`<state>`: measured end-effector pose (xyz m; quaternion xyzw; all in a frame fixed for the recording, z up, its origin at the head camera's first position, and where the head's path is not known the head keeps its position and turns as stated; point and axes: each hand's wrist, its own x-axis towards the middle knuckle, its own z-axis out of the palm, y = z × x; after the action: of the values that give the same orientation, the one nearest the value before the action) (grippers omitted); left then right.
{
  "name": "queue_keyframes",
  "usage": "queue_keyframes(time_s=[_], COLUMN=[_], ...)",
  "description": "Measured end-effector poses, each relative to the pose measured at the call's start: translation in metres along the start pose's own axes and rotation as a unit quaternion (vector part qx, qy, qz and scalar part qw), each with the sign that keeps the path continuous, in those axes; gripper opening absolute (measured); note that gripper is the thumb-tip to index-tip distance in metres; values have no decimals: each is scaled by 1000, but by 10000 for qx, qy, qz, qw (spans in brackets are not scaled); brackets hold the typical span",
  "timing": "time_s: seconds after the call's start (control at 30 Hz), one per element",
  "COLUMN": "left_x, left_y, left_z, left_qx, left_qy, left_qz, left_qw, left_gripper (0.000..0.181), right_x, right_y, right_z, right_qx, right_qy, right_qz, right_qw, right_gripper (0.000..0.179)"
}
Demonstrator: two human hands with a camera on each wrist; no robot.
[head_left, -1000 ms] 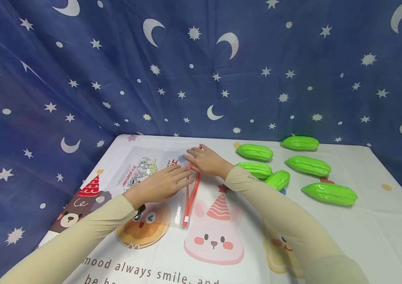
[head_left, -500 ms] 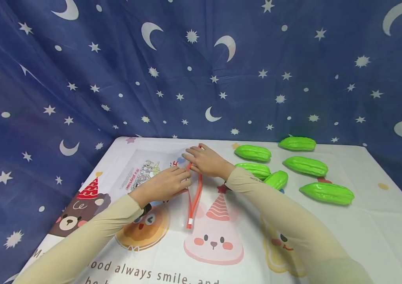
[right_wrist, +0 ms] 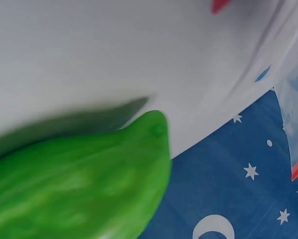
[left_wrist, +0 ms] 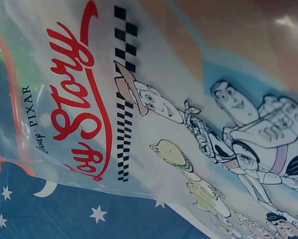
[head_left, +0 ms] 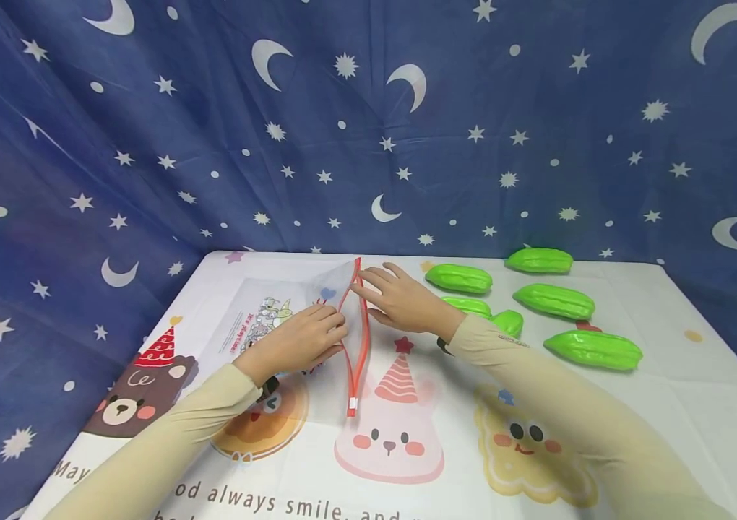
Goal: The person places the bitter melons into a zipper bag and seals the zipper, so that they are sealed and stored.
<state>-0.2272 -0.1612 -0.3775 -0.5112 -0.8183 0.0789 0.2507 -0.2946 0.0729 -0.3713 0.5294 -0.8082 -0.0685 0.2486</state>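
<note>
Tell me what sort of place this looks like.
Probably a staged indoor corner: a blue moon-and-star curtain hangs behind, a cartoon-printed tablecloth lies in front, and green ridged pieces lie near a clear bag.

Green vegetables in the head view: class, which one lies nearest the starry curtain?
The rearmost green vegetable: its upper edge overlaps the curtain in the head view, while the other five show lower, against the tablecloth.

Curtained-off nook: starry blue drapes (head_left: 472, 173), cartoon-print tablecloth (head_left: 687, 393)
</note>
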Motion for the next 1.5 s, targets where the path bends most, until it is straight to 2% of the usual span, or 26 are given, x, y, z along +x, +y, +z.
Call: queue_keyframes(time_s=[0.17,0.33,0.47,0.6,0.8,0.93,1.13,1.5], left_x=[-1,1,3,6,5,4,2,2], left_y=[0,1,2,3,2,2,1,3], left_z=[0,-2,-4,-6,-3,0,4,6], left_qx=[-82,-78,-80,-52,-28,-93,-196,-255], left_qy=[26,50,131,185,111,221,370,344], left_qz=[-73,-138,-124,-109,-231,-241,-217,-271], left_qw=[9999,9999,9998,9998,9997,9994,9989,9987], left_gripper=[22,17,14,13,12,12,13,14], right_x=[-13,-20,-26,-32,-41,-50,-71,-121], right_y=[-1,-3,-3,-4,-6,-5,-1,17], right_z=[2,5,5,-2,-20,-35,-55,-78], right_qx=[-76,-195,-254,-181,-36,-25,94,611], right_qy=[-228,-435,-506,-401,-255,-325,-510,-599], right_qz=[-542,-619,-425,-219,52,292,658,1315], right_qw=[9982,9969,9975,9988,9997,9990,9965,9876], right_gripper=[42,39,37,37,41,47,56,60])
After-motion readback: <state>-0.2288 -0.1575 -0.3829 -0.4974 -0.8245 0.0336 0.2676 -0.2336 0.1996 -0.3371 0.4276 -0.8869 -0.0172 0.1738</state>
